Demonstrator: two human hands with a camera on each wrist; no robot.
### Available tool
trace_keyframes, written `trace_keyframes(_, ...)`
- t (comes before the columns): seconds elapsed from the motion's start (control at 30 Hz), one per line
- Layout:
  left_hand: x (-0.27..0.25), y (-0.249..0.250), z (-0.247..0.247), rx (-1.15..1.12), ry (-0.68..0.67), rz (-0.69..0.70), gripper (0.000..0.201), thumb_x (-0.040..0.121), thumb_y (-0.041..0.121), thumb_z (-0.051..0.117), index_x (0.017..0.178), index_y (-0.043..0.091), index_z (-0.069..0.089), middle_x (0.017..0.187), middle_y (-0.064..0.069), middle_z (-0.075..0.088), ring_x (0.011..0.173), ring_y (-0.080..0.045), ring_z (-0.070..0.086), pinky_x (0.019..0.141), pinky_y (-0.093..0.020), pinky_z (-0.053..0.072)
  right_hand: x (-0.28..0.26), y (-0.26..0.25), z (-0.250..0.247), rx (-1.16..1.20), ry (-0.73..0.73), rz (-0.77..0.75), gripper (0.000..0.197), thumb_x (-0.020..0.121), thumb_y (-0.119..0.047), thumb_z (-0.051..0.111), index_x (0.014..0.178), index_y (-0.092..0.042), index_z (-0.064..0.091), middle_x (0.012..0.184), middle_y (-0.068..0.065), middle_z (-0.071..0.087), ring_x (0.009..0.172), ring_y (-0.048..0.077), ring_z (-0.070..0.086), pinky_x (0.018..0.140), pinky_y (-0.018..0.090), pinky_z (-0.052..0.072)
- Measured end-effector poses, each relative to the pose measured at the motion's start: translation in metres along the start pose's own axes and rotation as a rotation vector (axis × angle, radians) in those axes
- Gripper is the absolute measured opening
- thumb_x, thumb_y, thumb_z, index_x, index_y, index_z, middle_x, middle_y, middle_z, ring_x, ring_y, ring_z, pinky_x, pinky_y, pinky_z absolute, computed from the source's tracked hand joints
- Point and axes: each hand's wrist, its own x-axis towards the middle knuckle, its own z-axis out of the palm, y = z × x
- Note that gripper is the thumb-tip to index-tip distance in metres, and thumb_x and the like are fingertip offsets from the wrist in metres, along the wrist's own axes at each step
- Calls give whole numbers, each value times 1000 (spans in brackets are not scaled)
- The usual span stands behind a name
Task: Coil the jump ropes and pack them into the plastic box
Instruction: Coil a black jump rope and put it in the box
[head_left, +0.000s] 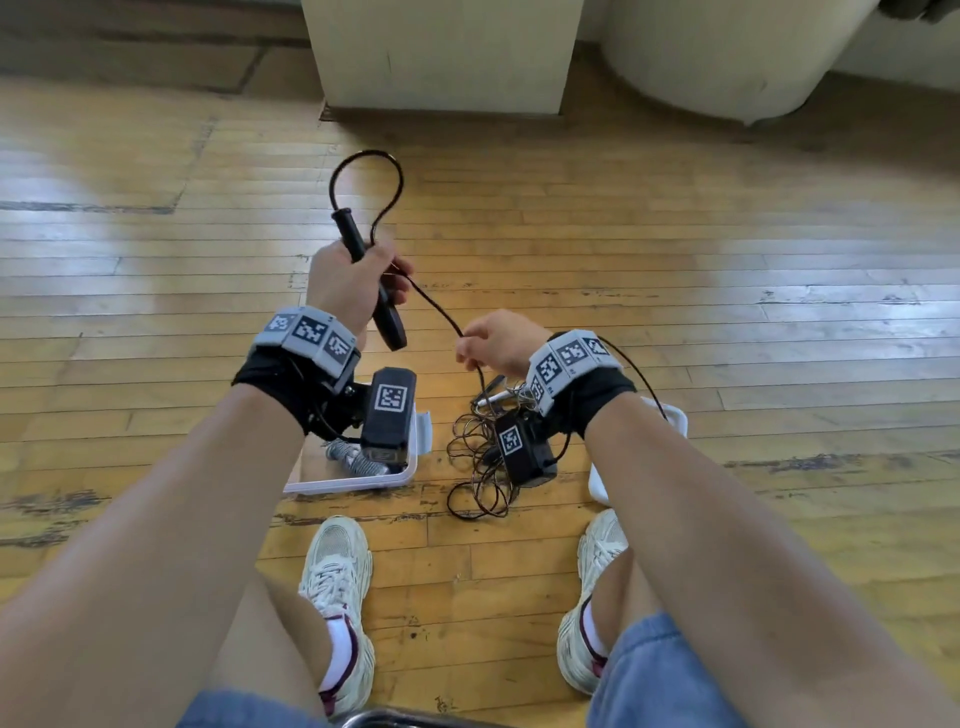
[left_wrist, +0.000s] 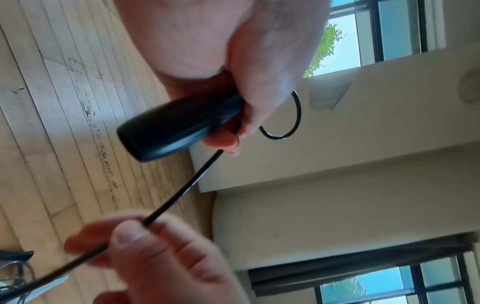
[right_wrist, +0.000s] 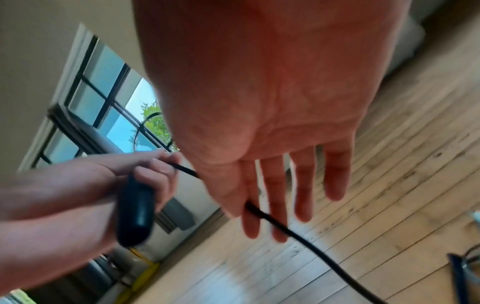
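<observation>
Left hand fist-tight around black rope handle; right hand pinching its cord; no legible writing.

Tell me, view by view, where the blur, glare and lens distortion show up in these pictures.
Head view: sharp, with pale window glare patches on the wooden floor and floorboards bowed by the wide lens. Left wrist view: the right hand is smeared soft, while the black handle in the left hand is fairly crisp. Right wrist view: soft throughout; the rope streaks, and the windows are bright.
</observation>
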Motion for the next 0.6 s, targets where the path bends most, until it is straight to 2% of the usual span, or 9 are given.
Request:
trace_keyframes(0.1, 1, -4, 0, 45, -59, -59, 19, 100, 24, 59, 96, 6, 63, 94, -12, 69, 66, -13, 62, 60, -25, 51, 3, 4, -8, 295, 116, 14, 24, 105, -25, 49, 103, -10, 68, 92, 2, 71, 81, 11, 67, 75, 25, 57)
trace_keyframes(0.2, -6, -9, 5, 77, -228, -127, 31, 96, 34, 64, 103, 3, 63, 96, -8, 65, 65, -9, 53, 55, -21, 46, -2, 2, -20, 717, 228, 21, 21, 105, -19, 51, 104, -6, 66, 94, 8, 72, 83, 17, 71, 74, 27, 61)
trace_keyframes(0.3, -16, -16, 14, 255, -383, -133, 32, 90, 33, 69, 108, 6, 65, 95, -8, 62, 67, -10, 52, 58, -21, 48, -9, 0, -29, 1130, 230, 10, 23, 105, -18, 49, 104, -1, 65, 91, 10, 69, 77, 16, 68, 67, 23, 59)
trace_keyframes(0.37, -21, -21, 19, 340, -450, -149, 31, 88, 29, 72, 108, 6, 66, 89, -7, 63, 67, -12, 52, 59, -24, 48, -10, -1, -33, 1330, 213, -59, 23, 105, -17, 48, 105, -1, 64, 89, 10, 68, 78, 16, 67, 66, 23, 57)
trace_keyframes(0.47, -27, -24, 24, 351, -524, -154, 22, 91, 14, 70, 105, -3, 66, 81, -8, 65, 62, -14, 53, 56, -24, 47, -8, 1, -35, 1483, 219, -145, 23, 105, -17, 48, 104, -1, 64, 90, 11, 69, 82, 19, 68, 70, 26, 58)
trace_keyframes(0.6, -27, -22, 29, 309, -423, -96, 14, 96, 10, 62, 99, -3, 65, 84, -11, 70, 67, -21, 58, 59, -25, 48, -6, 3, -35, 1487, 182, -151, 26, 106, -17, 45, 110, 1, 64, 98, 13, 69, 89, 22, 69, 79, 30, 58)
